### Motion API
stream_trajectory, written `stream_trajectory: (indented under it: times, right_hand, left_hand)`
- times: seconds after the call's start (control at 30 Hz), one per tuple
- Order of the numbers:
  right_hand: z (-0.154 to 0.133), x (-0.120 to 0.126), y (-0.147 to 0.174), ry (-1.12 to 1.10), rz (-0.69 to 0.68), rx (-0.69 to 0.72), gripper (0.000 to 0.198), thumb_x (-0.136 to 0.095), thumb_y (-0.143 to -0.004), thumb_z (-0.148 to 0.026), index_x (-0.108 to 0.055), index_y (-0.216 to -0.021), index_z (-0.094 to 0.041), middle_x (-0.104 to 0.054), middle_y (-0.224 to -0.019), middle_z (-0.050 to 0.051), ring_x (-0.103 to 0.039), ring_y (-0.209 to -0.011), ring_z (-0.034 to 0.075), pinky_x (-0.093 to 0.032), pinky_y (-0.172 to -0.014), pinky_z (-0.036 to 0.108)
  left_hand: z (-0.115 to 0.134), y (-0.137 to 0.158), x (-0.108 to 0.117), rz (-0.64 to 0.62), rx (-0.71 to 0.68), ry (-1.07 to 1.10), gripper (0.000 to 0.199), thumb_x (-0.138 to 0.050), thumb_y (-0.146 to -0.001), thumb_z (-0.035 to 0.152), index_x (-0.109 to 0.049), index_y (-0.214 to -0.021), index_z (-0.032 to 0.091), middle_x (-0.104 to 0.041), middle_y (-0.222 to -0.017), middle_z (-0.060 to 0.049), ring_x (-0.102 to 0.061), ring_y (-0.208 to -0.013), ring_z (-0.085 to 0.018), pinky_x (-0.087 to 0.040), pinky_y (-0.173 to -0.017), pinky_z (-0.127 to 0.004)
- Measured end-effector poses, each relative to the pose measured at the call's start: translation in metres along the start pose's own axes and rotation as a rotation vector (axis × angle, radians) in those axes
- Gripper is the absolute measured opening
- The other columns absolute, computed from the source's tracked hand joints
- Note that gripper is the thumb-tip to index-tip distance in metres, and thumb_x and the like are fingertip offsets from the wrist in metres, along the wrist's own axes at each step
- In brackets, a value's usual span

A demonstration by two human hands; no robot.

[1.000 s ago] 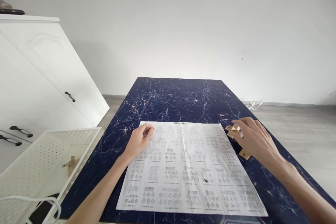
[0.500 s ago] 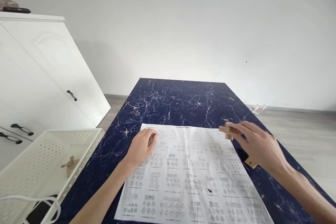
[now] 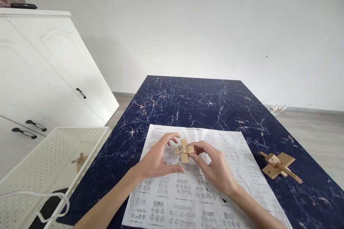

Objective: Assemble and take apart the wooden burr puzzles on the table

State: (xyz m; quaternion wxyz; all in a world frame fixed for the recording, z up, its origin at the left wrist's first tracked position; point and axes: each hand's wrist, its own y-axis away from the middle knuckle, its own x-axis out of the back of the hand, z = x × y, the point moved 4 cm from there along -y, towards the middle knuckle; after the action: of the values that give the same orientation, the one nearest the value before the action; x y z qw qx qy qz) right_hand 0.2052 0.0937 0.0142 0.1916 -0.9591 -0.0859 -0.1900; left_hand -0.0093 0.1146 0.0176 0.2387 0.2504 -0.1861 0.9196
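Observation:
Over the printed instruction sheet [image 3: 215, 193], my right hand [image 3: 215, 162] pinches a small cross-shaped wooden interlocking puzzle [image 3: 184, 149] by its right arm. A dark letter or number marks its face. My left hand [image 3: 158, 155] is open around the puzzle's left side, thumb and fingers apart; a gap shows between them and the wood. To the right of the sheet, a second wooden puzzle [image 3: 278, 166] of crossed flat boards and a rod lies on the table, with marks on its pieces.
The dark blue marbled table [image 3: 188, 103] carries the creased sheet. On the left stands a white perforated basket [image 3: 61, 150] with a wooden piece [image 3: 80, 161] and a white cable [image 3: 34, 195]. Behind it is a white cabinet [image 3: 48, 61]. Clear bottles [image 3: 277, 109] lie on the floor at right.
My right hand has brought the small puzzle from the sheet's right edge to its upper middle. My left hand has opened and moved right toward it. The second puzzle is now uncovered.

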Motion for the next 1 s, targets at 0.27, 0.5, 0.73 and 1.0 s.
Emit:
stream_trajectory:
  times: [0.27, 0.5, 0.73, 1.0]
  right_hand:
    - [0.004, -0.007, 0.008, -0.113, -0.039, -0.074, 0.016, -0.063, -0.107, -0.034, -0.070, -0.120, -0.027, -0.078, -0.104, 0.004, -0.073, -0.092, 0.022, -0.059, -0.084, 0.037]
    - [0.000, -0.006, 0.007, -0.021, -0.049, 0.016, 0.014, -0.061, -0.107, -0.031, -0.066, -0.120, -0.027, -0.072, -0.094, 0.002, -0.067, -0.080, 0.019, -0.057, -0.074, 0.034]
    - [0.001, -0.006, 0.009, 0.050, -0.053, 0.086, 0.013, -0.057, -0.110, -0.032, -0.063, -0.120, -0.026, -0.072, -0.098, 0.003, -0.065, -0.079, 0.018, -0.056, -0.072, 0.033]
    - [-0.002, -0.007, 0.010, 0.055, -0.081, 0.108, 0.014, -0.056, -0.110, -0.029, -0.063, -0.122, -0.026, -0.072, -0.101, 0.005, -0.066, -0.080, 0.019, -0.057, -0.073, 0.035]
  left_hand:
    - [0.012, -0.007, -0.002, -0.001, 0.028, 0.081, 0.069, -0.092, -0.080, 0.052, -0.060, -0.138, 0.030, -0.071, -0.128, -0.006, -0.067, -0.111, -0.027, -0.054, -0.097, -0.041]
    - [0.009, -0.007, -0.001, 0.022, 0.057, 0.076, 0.063, -0.093, -0.078, 0.042, -0.063, -0.131, 0.029, -0.073, -0.124, -0.004, -0.069, -0.110, -0.027, -0.053, -0.098, -0.041]
    - [0.009, -0.004, -0.002, 0.050, 0.019, 0.028, 0.065, -0.092, -0.079, 0.050, -0.063, -0.133, 0.028, -0.072, -0.124, -0.006, -0.069, -0.105, -0.025, -0.057, -0.095, -0.041]
    - [0.009, 0.001, -0.002, 0.067, -0.051, -0.046, 0.066, -0.090, -0.081, 0.054, -0.061, -0.135, 0.028, -0.071, -0.130, -0.008, -0.069, -0.117, -0.029, -0.056, -0.104, -0.044]
